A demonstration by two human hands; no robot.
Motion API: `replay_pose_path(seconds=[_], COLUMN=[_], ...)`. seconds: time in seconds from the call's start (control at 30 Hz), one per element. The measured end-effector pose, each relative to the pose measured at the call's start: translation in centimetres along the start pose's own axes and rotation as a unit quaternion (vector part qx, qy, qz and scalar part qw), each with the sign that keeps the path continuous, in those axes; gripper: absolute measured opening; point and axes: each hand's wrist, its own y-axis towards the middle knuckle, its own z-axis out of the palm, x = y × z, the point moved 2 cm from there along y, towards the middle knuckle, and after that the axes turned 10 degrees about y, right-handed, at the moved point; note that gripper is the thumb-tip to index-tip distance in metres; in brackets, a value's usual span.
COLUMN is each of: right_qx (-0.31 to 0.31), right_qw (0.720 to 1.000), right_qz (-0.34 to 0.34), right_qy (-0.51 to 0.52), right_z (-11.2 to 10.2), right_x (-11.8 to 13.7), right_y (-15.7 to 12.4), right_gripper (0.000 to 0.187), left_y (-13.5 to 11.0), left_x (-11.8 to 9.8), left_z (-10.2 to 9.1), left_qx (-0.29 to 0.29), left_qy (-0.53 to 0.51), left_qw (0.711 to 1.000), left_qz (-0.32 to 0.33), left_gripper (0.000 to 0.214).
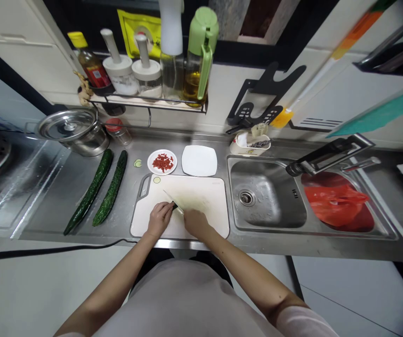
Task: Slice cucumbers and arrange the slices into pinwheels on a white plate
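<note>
My right hand (pixel 196 222) is closed around the handle of a kitchen knife (pixel 179 210), whose blade points up and left over the white cutting board (pixel 208 206). Against the blade, the fingers of my left hand (pixel 160 219) grip a short dark green piece of cucumber (pixel 175 205), mostly hidden by the hand. One pale round cucumber slice (pixel 157 180) lies at the board's upper left. More slices (pixel 137 163) rest on the steel counter beyond it. Two whole cucumbers (pixel 91 192) lie side by side left of the board.
Behind the board are a small plate of red bits (pixel 162 162) and a white square plate (pixel 199 160). The sink (pixel 268 192) is to the right, with a red plastic bag (pixel 335 201) in its second basin. A lidded pot (pixel 89 140) and a condiment rack (pixel 152 105) stand behind.
</note>
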Motion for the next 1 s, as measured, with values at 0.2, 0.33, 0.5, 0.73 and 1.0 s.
replay_pose_path(seconds=[0.2,0.33,0.5,0.73,1.0], right_qx=[-0.011,-0.026,-0.031,-0.047,-0.057], right_qw=[1.0,0.999,0.999,0.999,0.998], right_qz=[-0.014,-0.021,-0.025,-0.024,-0.009], right_qy=[0.008,0.019,0.016,-0.006,-0.002], right_z=[0.3,0.4,0.4,0.8,1.5], right_x=[-0.1,-0.1,0.2,0.3,0.0], right_y=[0.9,1.3,1.6,1.9,1.0], right_gripper=[0.029,0.028,0.029,0.029,0.027], left_y=[0.0,0.1,0.2,0.1,0.0], left_x=[0.1,-0.1,-0.2,-0.2,-0.2], left_z=[0.1,-0.1,-0.1,-0.1,-0.2], left_qx=[0.001,-0.005,-0.008,-0.018,-0.013], left_qy=[0.002,0.005,0.001,-0.001,0.002], left_qw=[1.0,1.0,1.0,1.0,1.0], left_qz=[0.001,0.003,0.005,0.01,0.009], left_gripper=[0.025,0.024,0.024,0.023,0.024])
